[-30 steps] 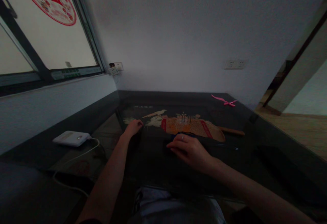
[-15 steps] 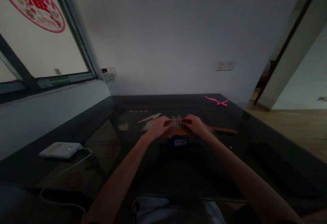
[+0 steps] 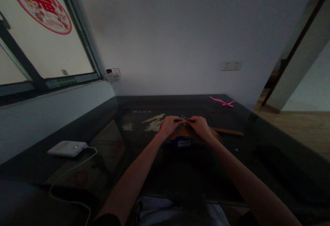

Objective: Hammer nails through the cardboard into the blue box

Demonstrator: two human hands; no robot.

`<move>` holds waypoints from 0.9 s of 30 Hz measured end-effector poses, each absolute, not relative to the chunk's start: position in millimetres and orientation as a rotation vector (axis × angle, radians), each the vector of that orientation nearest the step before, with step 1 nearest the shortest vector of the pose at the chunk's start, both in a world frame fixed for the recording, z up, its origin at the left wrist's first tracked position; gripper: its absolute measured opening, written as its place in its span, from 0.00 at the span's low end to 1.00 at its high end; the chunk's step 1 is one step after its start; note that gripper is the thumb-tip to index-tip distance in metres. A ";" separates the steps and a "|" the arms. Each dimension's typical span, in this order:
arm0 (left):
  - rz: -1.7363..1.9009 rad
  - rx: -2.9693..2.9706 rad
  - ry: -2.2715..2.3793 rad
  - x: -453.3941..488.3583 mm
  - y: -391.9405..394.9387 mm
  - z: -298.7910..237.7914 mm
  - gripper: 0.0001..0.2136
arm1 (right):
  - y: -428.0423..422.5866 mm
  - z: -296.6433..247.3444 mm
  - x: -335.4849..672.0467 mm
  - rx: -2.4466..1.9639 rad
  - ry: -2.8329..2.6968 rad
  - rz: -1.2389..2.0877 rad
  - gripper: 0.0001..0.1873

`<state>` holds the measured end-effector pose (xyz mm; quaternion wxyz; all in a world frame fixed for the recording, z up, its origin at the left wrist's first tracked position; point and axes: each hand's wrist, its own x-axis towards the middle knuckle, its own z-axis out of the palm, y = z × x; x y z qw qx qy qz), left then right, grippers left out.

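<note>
Both my hands meet over an orange patterned object [image 3: 184, 132] lying on a dark glass-topped table [image 3: 232, 171]. My left hand [image 3: 169, 125] and my right hand [image 3: 200, 126] have their fingers pinched together at the object's far edge, on something small I cannot make out. A small blue box with a white label [image 3: 182, 142] lies just in front of my hands. A thin wooden stick [image 3: 228, 131] pokes out to the right from under the orange object.
A pink ribbon [image 3: 223, 101] lies at the table's far right corner. A white device with a cable [image 3: 67, 148] sits on the dark ledge at left. A window with a red round sticker [image 3: 41, 6] is on the left wall; a doorway opens at right.
A second ago my left hand lay flat on the table at left and my right hand rested near the blue box. Both have since moved forward and pinched together over the orange object.
</note>
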<state>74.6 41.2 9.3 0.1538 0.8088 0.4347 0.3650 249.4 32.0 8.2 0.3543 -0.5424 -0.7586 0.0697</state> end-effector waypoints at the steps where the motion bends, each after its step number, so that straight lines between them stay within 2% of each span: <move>1: 1.065 2.297 1.249 74.8 41.8 9.1 0.10 | 31.4 8.6 248.8 -1.407 -1.944 0.188 0.09; 10: 1.147 2.101 1.159 73.2 41.9 10.8 0.10 | 28.6 10.3 249.0 -1.320 -1.857 0.262 0.12; 19: 1.278 1.666 0.977 67.3 46.6 7.7 0.14 | 30.4 7.0 249.4 -1.265 -1.741 0.372 0.12; 23: 1.382 1.803 1.158 19.9 48.3 6.4 0.15 | 23.1 12.2 249.3 -1.237 -1.705 0.397 0.13; 27: 1.282 2.109 1.741 -71.5 46.6 -11.5 0.13 | 6.5 24.3 240.7 -1.161 -1.673 0.391 0.11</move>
